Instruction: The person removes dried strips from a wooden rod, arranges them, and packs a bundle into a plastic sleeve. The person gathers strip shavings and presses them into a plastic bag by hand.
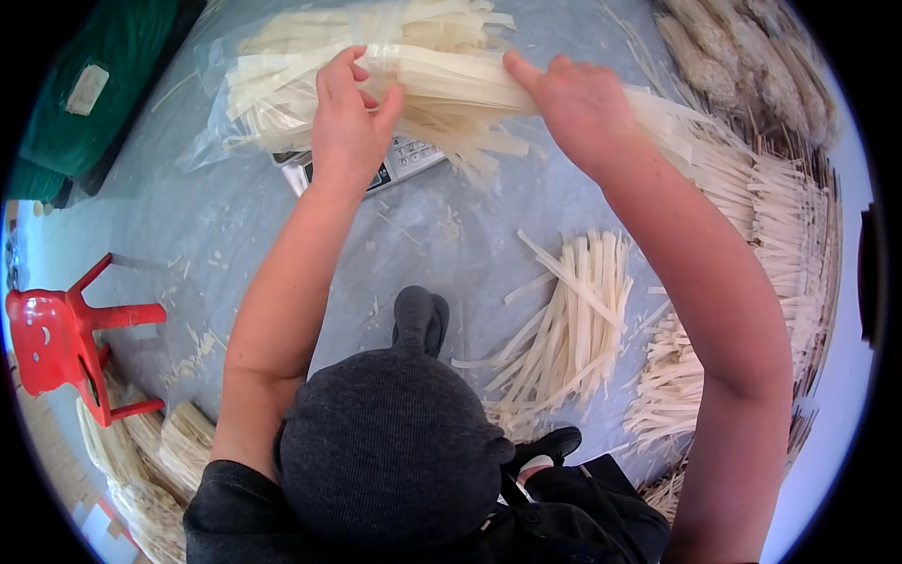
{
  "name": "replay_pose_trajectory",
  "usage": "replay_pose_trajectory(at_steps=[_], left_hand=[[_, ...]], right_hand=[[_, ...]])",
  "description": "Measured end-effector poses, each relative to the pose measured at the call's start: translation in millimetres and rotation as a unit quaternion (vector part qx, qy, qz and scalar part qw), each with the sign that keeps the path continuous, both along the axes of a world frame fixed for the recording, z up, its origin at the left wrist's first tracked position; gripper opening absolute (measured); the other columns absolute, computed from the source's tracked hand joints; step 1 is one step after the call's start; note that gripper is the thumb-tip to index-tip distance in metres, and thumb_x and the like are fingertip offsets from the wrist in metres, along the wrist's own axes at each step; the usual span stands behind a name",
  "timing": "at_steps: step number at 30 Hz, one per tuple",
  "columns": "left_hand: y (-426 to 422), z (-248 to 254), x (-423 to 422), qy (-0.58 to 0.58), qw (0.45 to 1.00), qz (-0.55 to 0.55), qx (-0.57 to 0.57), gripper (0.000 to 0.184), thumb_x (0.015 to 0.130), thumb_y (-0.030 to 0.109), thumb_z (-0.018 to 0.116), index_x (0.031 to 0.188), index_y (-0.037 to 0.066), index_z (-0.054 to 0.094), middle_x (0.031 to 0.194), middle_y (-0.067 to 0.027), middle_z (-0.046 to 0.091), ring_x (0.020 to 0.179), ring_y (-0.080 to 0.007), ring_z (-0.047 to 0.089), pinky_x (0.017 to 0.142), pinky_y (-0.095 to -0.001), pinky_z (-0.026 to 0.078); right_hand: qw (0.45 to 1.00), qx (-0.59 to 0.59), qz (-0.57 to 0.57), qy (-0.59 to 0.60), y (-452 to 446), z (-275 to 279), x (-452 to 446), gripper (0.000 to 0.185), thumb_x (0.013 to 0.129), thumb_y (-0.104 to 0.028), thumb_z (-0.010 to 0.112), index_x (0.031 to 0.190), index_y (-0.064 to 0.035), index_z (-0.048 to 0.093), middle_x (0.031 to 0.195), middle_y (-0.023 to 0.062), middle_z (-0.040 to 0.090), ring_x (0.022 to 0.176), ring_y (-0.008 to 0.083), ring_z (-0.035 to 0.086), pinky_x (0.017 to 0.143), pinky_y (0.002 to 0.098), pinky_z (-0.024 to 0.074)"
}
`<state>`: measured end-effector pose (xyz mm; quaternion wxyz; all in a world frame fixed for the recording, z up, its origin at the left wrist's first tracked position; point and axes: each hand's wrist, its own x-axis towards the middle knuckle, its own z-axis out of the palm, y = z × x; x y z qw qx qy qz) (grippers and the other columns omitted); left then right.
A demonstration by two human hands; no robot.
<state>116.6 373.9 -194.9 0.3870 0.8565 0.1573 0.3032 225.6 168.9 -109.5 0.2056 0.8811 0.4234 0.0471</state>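
A long bundle of pale flat strips (451, 73) lies across the top of the view, over a plastic-wrapped heap of similar strips (272, 85). My right hand (578, 103) is wrapped round the bundle, thumb pointing left along it. At the bundle's left end is my left hand (349, 117), its fingers spread and curved against the strips. Beneath the heap, a silver digital scale (413, 155) with a keypad shows in part; the heap and my left forearm cover the rest.
Loose strips (573, 320) lie on the grey floor sheet (451, 226). More strip bundles (789, 244) line the right side, with brownish bundles (742, 66) at upper right. A red plastic stool (47, 338) lies on its side at left, below green wrapped material (103, 85).
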Motion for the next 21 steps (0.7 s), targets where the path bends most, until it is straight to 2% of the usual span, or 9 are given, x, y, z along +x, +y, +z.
replay_pose_trajectory(at_steps=[4, 6, 10, 12, 13, 15, 16, 18, 21], left_hand=[[1.8, 15.4, 3.0, 0.072, 0.997, -0.003, 0.032, 0.044, 0.084, 0.016, 0.069, 0.123, 0.005, 0.051, 0.096, -0.0063, 0.057, 0.068, -0.0157, 0.058, 0.067, -0.0304, 0.051], [0.5, 20.5, 4.5, 0.132, 0.988, -0.022, 0.074, 0.04, 0.087, 0.018, 0.063, 0.122, 0.003, 0.049, 0.101, -0.0112, 0.062, 0.075, -0.0245, 0.063, 0.071, -0.0378, 0.052], [4.7, 24.5, 4.8, 0.143, 0.983, -0.026, 0.112, 0.036, 0.087, 0.017, 0.061, 0.12, 0.005, 0.051, 0.09, -0.0096, 0.066, 0.078, -0.0271, 0.065, 0.071, -0.038, 0.051], [7.2, 30.7, 3.4, 0.166, 0.984, -0.053, -0.021, 0.029, 0.085, 0.014, 0.059, 0.113, 0.005, 0.056, 0.083, -0.0082, 0.066, 0.08, -0.0284, 0.065, 0.071, -0.0396, 0.051], [7.0, 30.3, 3.3, 0.166, 0.985, -0.052, -0.021, 0.029, 0.085, 0.014, 0.059, 0.113, 0.005, 0.056, 0.083, -0.0082, 0.066, 0.08, -0.0284, 0.065, 0.071, -0.0396, 0.051], [3.8, 29.7, 3.8, 0.13, 0.99, -0.056, -0.001, 0.022, 0.083, 0.011, 0.059, 0.104, 0.006, 0.06, 0.083, -0.0088, 0.067, 0.08, -0.0292, 0.066, 0.072, -0.041, 0.051], [-0.3, 30.7, 3.4, 0.13, 0.99, -0.055, 0.0, 0.022, 0.083, 0.011, 0.059, 0.104, 0.006, 0.06, 0.083, -0.0088, 0.067, 0.08, -0.0292, 0.066, 0.072, -0.041, 0.051], [-11.1, 33.1, 3.4, 0.105, 0.992, -0.067, 0.036, 0.018, 0.082, 0.01, 0.062, 0.1, 0.007, 0.064, 0.082, -0.0068, 0.065, 0.072, -0.0194, 0.063, 0.068, -0.0327, 0.051], [-18.3, 24.4, 7.0, 0.085, 0.988, -0.068, 0.108, 0.02, 0.082, 0.009, 0.062, 0.102, 0.009, 0.064, 0.081, -0.0063, 0.065, 0.072, -0.0208, 0.063, 0.066, -0.0343, 0.051]], right_hand=[[0.999, 0.028, 0.016, -0.022, -2.7, -5.4, -1.6, 0.056, 0.085, -0.004, 0.053, 0.139, -0.0199, 0.044, 0.085, 0.0113, 0.062, 0.078, 0.0278, 0.066, 0.067, 0.0386, 0.0509], [0.999, 0.0, 0.009, -0.03, -3.5, -5.8, -1.0, 0.056, 0.085, -0.004, 0.055, 0.137, -0.0199, 0.044, 0.087, 0.0103, 0.062, 0.079, 0.0269, 0.066, 0.067, 0.0376, 0.0514], [0.998, -0.033, 0.001, -0.056, -2.4, -11.9, -3.0, 0.058, 0.083, -0.003, 0.057, 0.137, -0.02, 0.043, 0.088, 0.0093, 0.062, 0.079, 0.0257, 0.066, 0.067, 0.0364, 0.0515], [0.997, -0.044, 0.003, -0.056, -1.5, -12.6, -2.7, 0.069, 0.077, -0.007, 0.07, 0.138, -0.0182, 0.039, 0.092, 0.0069, 0.065, 0.082, 0.0237, 0.068, 0.065, 0.0335, 0.0508], [0.998, -0.043, 0.003, -0.056, -0.5, -12.3, -5.0, 0.069, 0.077, -0.007, 0.07, 0.138, -0.0182, 0.039, 0.092, 0.0069, 0.065, 0.082, 0.0237, 0.068, 0.065, 0.0335, 0.0508], [0.996, -0.06, -0.011, -0.07, 4.0, -11.6, -13.0, 0.051, 0.081, -0.004, 0.06, 0.129, -0.0149, 0.046, 0.087, 0.0099, 0.063, 0.079, 0.0257, 0.067, 0.066, 0.0366, 0.0512], [0.996, -0.059, -0.01, -0.07, 7.5, -11.0, -13.8, 0.051, 0.081, -0.004, 0.06, 0.129, -0.0149, 0.046, 0.087, 0.0099, 0.063, 0.079, 0.0257, 0.067, 0.066, 0.0366, 0.0512], [0.999, 0.042, -0.005, 0.013, 15.4, -10.8, -14.5, 0.032, 0.081, -0.004, 0.06, 0.111, -0.0102, 0.049, 0.084, 0.011, 0.063, 0.079, 0.0267, 0.067, 0.065, 0.0374, 0.051], [0.998, 0.061, -0.01, -0.009, 28.9, -21.0, -18.7, 0.022, 0.081, -0.004, 0.059, 0.098, -0.009, 0.046, 0.082, 0.0121, 0.063, 0.078, 0.0283, 0.066, 0.064, 0.0385, 0.0511]])
